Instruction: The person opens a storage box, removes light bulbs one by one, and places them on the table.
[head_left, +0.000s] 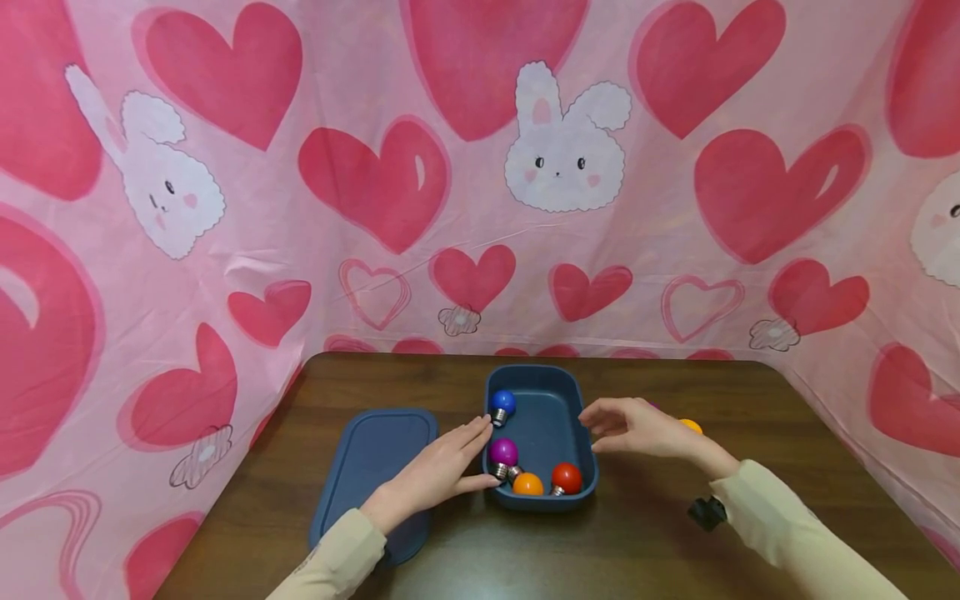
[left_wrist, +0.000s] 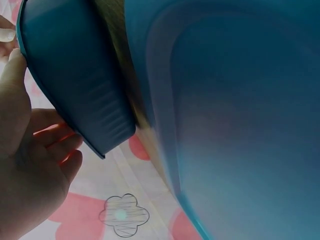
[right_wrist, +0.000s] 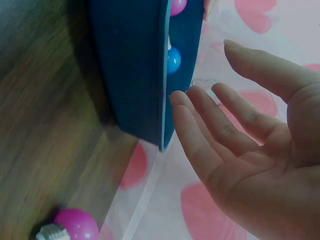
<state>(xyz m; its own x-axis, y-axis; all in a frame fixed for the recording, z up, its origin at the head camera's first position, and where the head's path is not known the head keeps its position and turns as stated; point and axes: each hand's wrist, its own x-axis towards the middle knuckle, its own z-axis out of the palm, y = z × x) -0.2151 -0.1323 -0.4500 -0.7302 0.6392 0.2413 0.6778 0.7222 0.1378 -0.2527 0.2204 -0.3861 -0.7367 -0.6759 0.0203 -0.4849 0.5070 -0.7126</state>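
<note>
A dark blue open box [head_left: 546,504] holds several small coloured light bulbs. Inside it, a blue bulb [head_left: 503,403] lies at the far left and a purple bulb [head_left: 503,452] nearer. An orange bulb [head_left: 528,484] and a red bulb [head_left: 567,477] are along the near side. My left hand [head_left: 444,468] rests on the box's left rim with fingers extended and thumb near the front corner. Over the right rim hovers my right hand [head_left: 637,427], its fingers loosely bent and holding nothing. The right wrist view shows its palm [right_wrist: 260,175] beside the box wall [right_wrist: 132,70].
Left of the box, a flat blue lid [head_left: 378,458] lies on the brown wooden table [head_left: 637,542], partly under my left forearm. Behind my right hand are an orange bulb [head_left: 691,426] and a magenta bulb [right_wrist: 77,226]. A pink heart-patterned cloth [head_left: 480,217] hangs around the table.
</note>
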